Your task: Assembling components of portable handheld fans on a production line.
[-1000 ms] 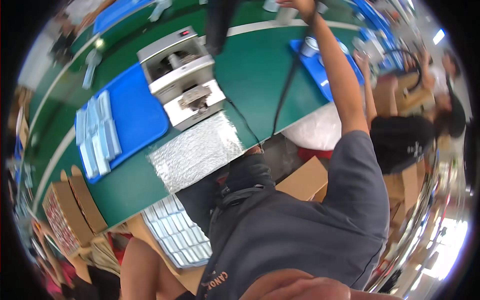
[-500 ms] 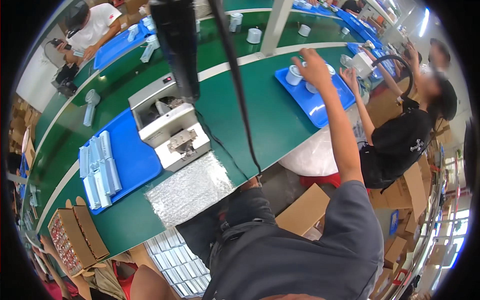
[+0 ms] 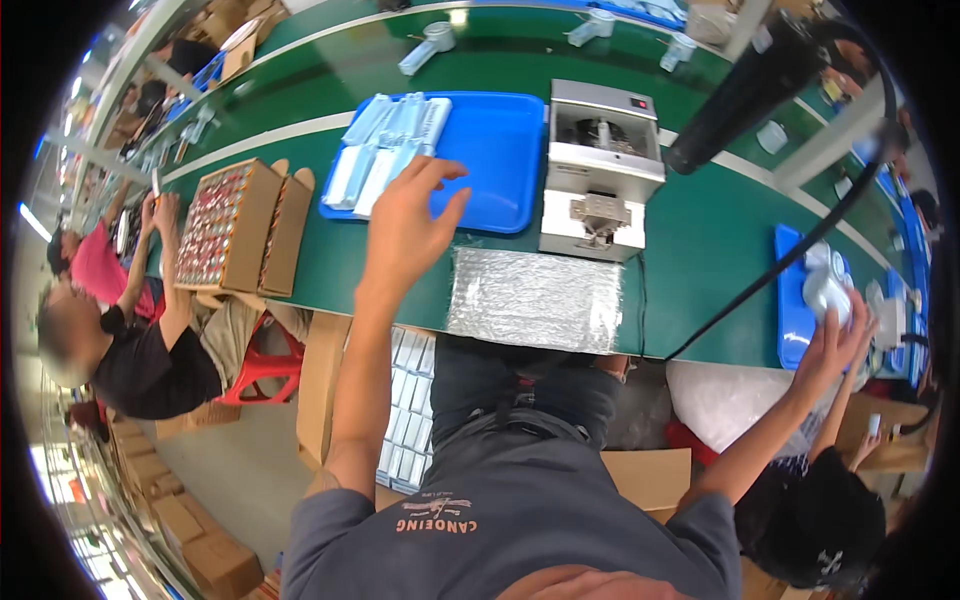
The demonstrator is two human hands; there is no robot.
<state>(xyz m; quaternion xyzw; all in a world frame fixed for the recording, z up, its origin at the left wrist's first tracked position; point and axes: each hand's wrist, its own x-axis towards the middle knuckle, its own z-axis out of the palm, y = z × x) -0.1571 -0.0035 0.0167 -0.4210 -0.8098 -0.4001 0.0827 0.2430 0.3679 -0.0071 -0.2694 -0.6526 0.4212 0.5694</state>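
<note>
My left hand (image 3: 412, 220) is held over the near edge of a blue tray (image 3: 490, 165), thumb and fingers apart, with nothing in it. Long light-blue pieces (image 3: 385, 150) lie in rows on that tray's left side, just beyond my fingers. At the right, my right hand (image 3: 838, 345) has its fingers around a white, rounded cup-shaped part (image 3: 827, 292), seen small near the rim of the picture. That part is at a second blue tray (image 3: 793, 345), where more white round parts (image 3: 820, 257) sit behind it.
A grey-and-white bench machine (image 3: 600, 165) stands between the trays, with a silvery bubble mat (image 3: 535, 300) in front. A black tube (image 3: 750, 90) and cable hang at right. Left is a carton (image 3: 215, 230) of small red-and-silver parts. Co-workers sit on both sides.
The view has swung toward the right tray's opposite side, so the machine appears further right. My left hand has come into view over the left tray. My right hand, earlier open, now grips a white part.
</note>
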